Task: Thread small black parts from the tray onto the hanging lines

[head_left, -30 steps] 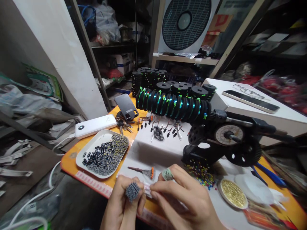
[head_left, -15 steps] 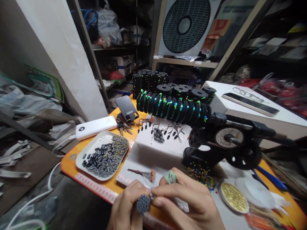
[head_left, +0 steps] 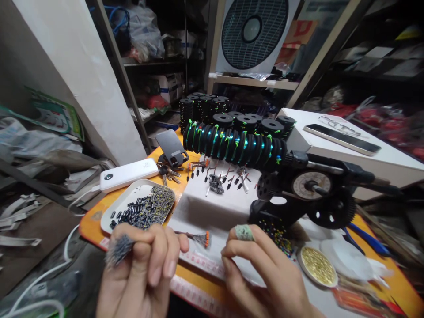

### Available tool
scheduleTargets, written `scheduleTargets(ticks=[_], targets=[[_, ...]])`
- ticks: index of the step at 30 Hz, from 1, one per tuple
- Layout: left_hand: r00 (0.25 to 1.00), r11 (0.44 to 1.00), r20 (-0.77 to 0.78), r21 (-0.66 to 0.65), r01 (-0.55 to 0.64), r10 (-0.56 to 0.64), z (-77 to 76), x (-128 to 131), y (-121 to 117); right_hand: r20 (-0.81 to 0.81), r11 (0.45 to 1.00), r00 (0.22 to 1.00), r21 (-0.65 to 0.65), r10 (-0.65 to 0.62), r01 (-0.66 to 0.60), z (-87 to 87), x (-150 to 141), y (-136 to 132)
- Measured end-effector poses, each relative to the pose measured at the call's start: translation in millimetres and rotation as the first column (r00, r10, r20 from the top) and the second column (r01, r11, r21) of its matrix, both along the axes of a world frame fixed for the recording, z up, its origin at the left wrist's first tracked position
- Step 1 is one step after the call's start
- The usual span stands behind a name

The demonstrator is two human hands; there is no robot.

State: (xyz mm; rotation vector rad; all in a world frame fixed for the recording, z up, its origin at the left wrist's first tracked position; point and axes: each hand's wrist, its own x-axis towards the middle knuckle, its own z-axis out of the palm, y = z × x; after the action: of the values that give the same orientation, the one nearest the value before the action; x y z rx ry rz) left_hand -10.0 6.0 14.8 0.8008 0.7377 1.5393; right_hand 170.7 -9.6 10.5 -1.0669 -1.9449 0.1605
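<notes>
My left hand (head_left: 145, 274) is closed round a bundle of thin grey rods (head_left: 118, 250), whose ends stick out to the left, just in front of the white tray (head_left: 114, 211) of small black and grey tubes. My right hand (head_left: 265, 274) is beside it, fingers curled and pinched toward the thumb over the white sheet (head_left: 215, 207); anything between them is too small to make out. The index finger wears a green wrap (head_left: 244, 232). A small brush-like piece with an orange tip (head_left: 198, 237) lies between the hands.
A black geared winder (head_left: 304, 194) holds a row of black spools with green ties (head_left: 232, 143). More spools stand behind. A white power bank (head_left: 129, 174), keys (head_left: 167, 173), a phone stand (head_left: 171, 145), a gold dish (head_left: 317, 266) and coloured beads (head_left: 278, 234) lie on the orange table (head_left: 91, 221).
My left hand has pulled away to the left with the rod bundle, tilting it sideways. The hands, earlier touching, are now apart. My right hand has stayed near the same spot.
</notes>
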Motion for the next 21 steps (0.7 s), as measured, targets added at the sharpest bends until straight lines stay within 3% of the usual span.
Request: scheduleTargets(ticks=[2, 4, 6, 8, 12, 16, 18, 21], targets=[[0.93, 0.985, -0.365, 0.136, 0.109, -0.052, -0.1, -13.2, 15.3, -0.036, 0.998, 0.999, -0.058, 0.019, -0.021, 7.9, 4.3, -0.5], [0.642, 0.945, -0.753, 0.085, 0.317, -0.147, -3.4, -19.1, 29.6, -0.069, 0.995, 0.998, -0.1, 0.012, -0.019, 12.3, 6.3, -0.3], [0.364, 0.905, -0.92, 0.022, 0.424, -0.148, -8.6, -17.8, 40.9, -0.071, 0.99, 0.997, -0.14, -0.004, -0.006, 13.8, 7.3, 1.0], [0.267, 0.898, -0.958, 0.023, 0.439, -0.106, -13.8, -12.8, 48.4, -0.07, 0.986, 0.997, -0.167, -0.016, 0.005, 13.3, 8.5, 3.2], [0.273, 0.903, -0.955, 0.012, 0.429, -0.117, -18.5, -6.0, 53.1, -0.124, 0.983, 0.99, -0.177, -0.074, 0.052, 10.1, 11.3, 7.1], [0.366, 0.93, -0.923, 0.029, 0.365, -0.115, -16.3, -7.4, 46.9, -0.146, 0.982, 0.985, -0.178, -0.097, 0.07, 7.5, 10.6, 6.0], [0.459, 0.96, -0.884, 0.04, 0.276, -0.095, -15.5, -7.5, 40.5, -0.141, 0.981, 0.985, -0.18, -0.095, 0.069, 7.4, 8.4, 4.5], [0.701, 0.986, -0.697, -0.047, 0.161, -0.148, -17.3, -3.7, 27.6, -0.146, 0.984, 0.985, -0.166, -0.092, 0.068, 8.1, 4.4, 2.8]])
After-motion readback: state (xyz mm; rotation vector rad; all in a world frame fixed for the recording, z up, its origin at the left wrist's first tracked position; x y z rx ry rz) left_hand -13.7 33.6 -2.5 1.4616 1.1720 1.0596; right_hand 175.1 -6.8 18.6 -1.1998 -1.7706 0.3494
